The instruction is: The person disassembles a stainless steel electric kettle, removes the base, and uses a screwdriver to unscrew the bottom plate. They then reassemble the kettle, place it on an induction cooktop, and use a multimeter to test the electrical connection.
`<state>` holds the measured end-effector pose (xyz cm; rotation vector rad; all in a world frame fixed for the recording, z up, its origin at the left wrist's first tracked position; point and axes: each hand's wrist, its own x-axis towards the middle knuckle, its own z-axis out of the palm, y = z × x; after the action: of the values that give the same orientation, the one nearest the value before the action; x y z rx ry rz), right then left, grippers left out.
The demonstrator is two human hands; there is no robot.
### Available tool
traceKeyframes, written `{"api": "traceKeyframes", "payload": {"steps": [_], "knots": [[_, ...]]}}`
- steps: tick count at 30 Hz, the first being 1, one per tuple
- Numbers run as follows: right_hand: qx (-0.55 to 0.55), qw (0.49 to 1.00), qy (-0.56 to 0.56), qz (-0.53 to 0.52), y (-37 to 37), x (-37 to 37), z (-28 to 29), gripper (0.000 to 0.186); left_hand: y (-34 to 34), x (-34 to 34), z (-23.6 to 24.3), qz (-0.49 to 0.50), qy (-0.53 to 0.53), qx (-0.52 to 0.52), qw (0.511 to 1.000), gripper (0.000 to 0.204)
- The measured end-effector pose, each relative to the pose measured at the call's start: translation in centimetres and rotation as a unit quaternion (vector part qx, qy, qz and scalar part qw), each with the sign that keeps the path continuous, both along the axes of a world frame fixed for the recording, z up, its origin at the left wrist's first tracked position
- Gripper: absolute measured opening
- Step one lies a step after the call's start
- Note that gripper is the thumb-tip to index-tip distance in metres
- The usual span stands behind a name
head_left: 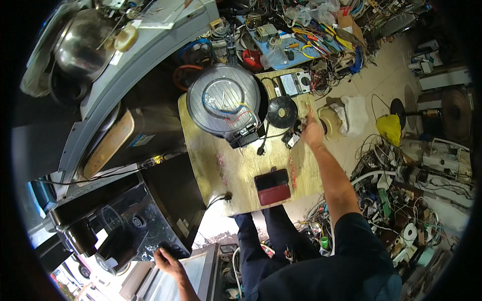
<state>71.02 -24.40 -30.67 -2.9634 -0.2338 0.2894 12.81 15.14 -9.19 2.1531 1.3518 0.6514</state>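
My right hand point(312, 132) reaches to the right edge of the wooden table point(241, 168). Its fingers are closed on a small dark piece, too small to name. Beside it lie a black round part with a central hole point(282, 111) and a small black-and-white part point(290, 140). Left of these sits a round electric appliance point(221, 100), its ribbed grey underside up and loose coloured wires showing. A black plug point(261, 149) lies near it. My left hand point(169, 264) is low at the left, fingers curled, at the edge of a glossy black surface point(153, 241); whatever it may hold is hidden.
An analog multimeter point(295, 83) stands at the table's far edge, and a phone in a dark red case point(272, 186) lies near me. Pliers and screwdrivers point(316, 40) crowd a blue surface beyond. Tangled cables and scrap point(386, 200) cover the floor at right.
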Motion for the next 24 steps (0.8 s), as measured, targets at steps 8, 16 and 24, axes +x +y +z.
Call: {"api": "traceKeyframes", "payload": {"steps": [8,16,24], "knots": [[-0.221,0.95,-0.019,0.219,4.7,16.5,-1.1,0.115,-0.2,-1.6,-1.0,0.123,-0.007,-0.031,0.992,0.035],[-0.191,0.94,0.023,0.282,6.1,19.8,-0.7,0.138,1.5,-5.8,-2.5,0.13,0.04,-0.043,0.99,0.044],[-0.095,0.979,-0.09,0.159,0.5,13.6,4.9,0.131,0.3,-5.8,-2.7,0.072,0.087,0.01,0.994,0.035]]}}
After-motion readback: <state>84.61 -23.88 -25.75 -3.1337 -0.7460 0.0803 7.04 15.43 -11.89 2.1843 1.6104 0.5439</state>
